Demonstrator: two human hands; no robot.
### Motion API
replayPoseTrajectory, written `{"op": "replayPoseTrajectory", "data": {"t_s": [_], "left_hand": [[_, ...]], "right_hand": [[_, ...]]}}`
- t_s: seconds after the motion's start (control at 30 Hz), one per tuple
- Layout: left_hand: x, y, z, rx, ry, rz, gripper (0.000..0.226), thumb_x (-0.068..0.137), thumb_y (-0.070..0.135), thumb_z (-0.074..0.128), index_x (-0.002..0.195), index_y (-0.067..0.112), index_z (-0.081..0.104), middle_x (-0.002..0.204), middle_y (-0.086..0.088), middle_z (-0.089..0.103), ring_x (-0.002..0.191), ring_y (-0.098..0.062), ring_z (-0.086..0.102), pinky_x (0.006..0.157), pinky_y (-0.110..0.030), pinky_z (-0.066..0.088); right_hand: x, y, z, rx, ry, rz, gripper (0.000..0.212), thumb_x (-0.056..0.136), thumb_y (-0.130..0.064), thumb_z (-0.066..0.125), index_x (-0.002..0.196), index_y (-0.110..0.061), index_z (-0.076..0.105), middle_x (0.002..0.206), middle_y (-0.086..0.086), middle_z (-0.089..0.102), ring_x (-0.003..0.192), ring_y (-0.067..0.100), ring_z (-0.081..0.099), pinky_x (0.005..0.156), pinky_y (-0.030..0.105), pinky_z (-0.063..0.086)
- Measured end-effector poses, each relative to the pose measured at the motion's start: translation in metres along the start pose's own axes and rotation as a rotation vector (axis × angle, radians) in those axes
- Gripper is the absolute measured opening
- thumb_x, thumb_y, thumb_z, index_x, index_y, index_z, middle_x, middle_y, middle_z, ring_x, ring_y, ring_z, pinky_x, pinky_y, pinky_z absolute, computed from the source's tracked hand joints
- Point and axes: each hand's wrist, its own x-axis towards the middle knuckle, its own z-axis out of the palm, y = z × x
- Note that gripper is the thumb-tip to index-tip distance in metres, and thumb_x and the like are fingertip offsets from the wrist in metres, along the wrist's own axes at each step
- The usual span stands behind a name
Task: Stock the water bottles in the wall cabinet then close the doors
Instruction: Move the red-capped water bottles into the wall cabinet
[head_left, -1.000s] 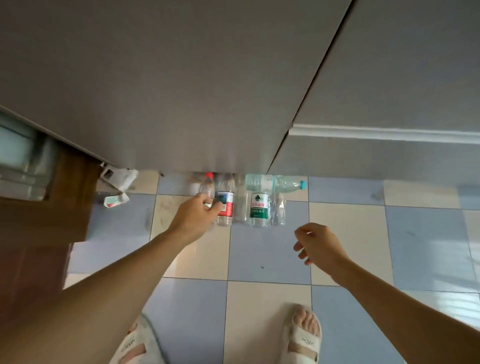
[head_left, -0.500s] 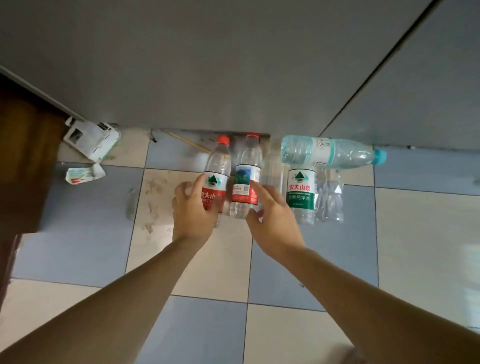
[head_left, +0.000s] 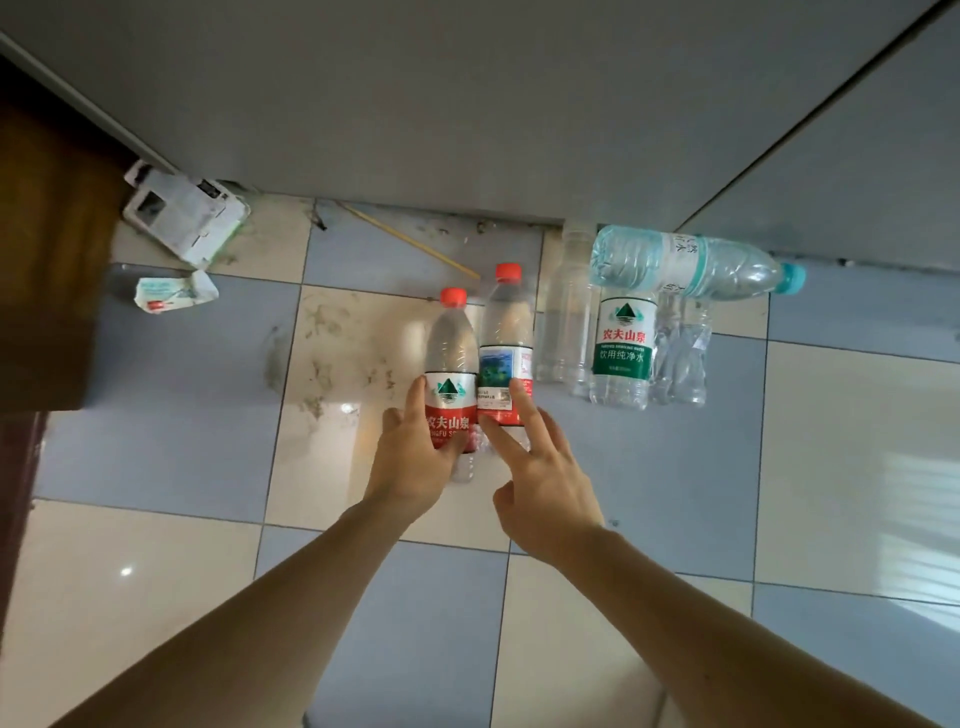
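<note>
Left hand grips the red-label bottle upright on the floor. Right hand fingers, nearly straight, touch the second red-cap bottle beside it. Other bottles stand near the wall.

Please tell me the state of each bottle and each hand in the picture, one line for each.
Left red-capped bottle: upright, gripped by left hand.
Right red-capped bottle: upright, right hand fingers touching it.
Green-label bottle: upright, untouched.
Blue-capped bottle: lying on the others.
Unlabelled clear bottle: upright, untouched.
</note>
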Motion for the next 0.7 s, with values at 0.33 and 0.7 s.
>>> {"op": "replayPoseTrajectory", "data": {"t_s": [0.33,0.7], "left_hand": [[-0.022,-0.021,-0.003,-0.034,-0.073,-0.069,0.08,0.09,0.037,0.074,0.154,0.017,0.029,0.139,-0.013,0.049,0.127,-0.031,0.051,0.104,-0.047,0.049],[0.041,-0.005,-0.006,-0.181,-0.006,-0.013,0.049,0.09,0.04,0.073,0.129,0.015,0.058,0.119,0.001,0.066,0.107,-0.021,0.063,0.076,-0.028,0.05]], "right_hand": [[-0.017,-0.004,-0.022,0.083,-0.065,-0.001,0.081,0.098,-0.022,0.058,0.158,-0.032,0.004,0.161,-0.002,0.012,0.14,0.031,0.04,0.099,0.045,0.054],[0.074,-0.021,-0.013,0.345,-0.01,0.299,0.082,0.095,-0.036,0.062,0.159,-0.026,0.012,0.153,0.01,0.033,0.138,0.034,0.037,0.111,0.049,0.041]]}}
